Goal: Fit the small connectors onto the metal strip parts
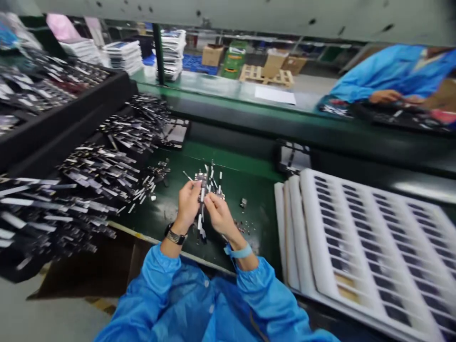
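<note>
Near the middle of the green work surface (178, 204), my left hand (188, 203) and my right hand (219, 213) are close together, fingers closed on small parts with white strips (202, 192). The pinched pieces are too small to tell apart. More such strips lie beneath and just beyond my hands. To the left a small loose group of similar parts (151, 180) rests on the surface. A small metallic piece (243, 203) and tiny scattered bits (245, 227) lie right of my right hand.
Large heaps of stripped parts (96, 171) fill the left side beside a black tray (71, 114). White foam trays with slots (320, 237) are stacked at the right. Across the bench, a person in blue (384, 76) handles dark items. A cardboard box (89, 270) sits below the front edge.
</note>
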{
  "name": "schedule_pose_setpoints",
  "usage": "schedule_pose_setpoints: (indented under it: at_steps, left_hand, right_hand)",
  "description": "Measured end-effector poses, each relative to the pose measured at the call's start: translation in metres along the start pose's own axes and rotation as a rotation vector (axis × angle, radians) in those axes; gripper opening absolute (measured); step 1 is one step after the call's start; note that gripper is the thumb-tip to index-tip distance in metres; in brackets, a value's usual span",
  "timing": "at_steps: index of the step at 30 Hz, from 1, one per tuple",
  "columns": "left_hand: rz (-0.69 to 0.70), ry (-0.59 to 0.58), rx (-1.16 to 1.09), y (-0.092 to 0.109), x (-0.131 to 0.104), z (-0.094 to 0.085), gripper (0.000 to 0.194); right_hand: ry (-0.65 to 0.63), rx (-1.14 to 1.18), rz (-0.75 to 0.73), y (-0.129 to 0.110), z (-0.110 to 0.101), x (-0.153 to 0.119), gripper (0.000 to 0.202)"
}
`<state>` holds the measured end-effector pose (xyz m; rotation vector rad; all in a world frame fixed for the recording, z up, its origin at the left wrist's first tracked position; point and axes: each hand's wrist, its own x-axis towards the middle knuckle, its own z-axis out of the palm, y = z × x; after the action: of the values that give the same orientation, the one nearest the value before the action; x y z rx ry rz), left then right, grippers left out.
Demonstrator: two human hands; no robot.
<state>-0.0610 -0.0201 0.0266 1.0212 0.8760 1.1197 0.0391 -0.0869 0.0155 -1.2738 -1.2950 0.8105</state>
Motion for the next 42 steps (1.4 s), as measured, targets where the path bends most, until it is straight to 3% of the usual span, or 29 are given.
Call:
schedule_pose_setpoints:
  at_steps: [9,14,22,30,35,42]
  left_hand:
    - [-0.015,-0.014,-0.034,-0.006,0.001,-0.014,0.062]
    - [-0.046,-0.037,-0.037,-0.004,-0.005,-0.009,0.062]
    - [0.029,0.025,-0.013,-0.001,-0.015,-0.003,0.059]
    - [0.017,0.02,-0.075,-0.005,-0.02,0.001,0.056]
    - [-0.024,0.0,-0.099,-0.013,-0.018,-0.006,0.055]
    - [-0.054,-0.009,-0.09,-0.011,-0.019,-0.004,0.056]
  right_hand:
    - [-0.14,0.064,0.023,0.005,-0.001,0.008,0.056]
    - [-0.013,0.024,-0.015,0.005,-0.003,0.013,0.056]
    - [0.034,0.008,-0.053,0.0,-0.004,0.007,0.055]
    - [0.047,0.095,-0.014,-0.002,0.0,0.001,0.057]
    - [-0.028,0.084,0.014,0.006,-0.003,0.006,0.06]
    - [0.025,0.052,0.01,0.0,-0.006,0.006,0.053]
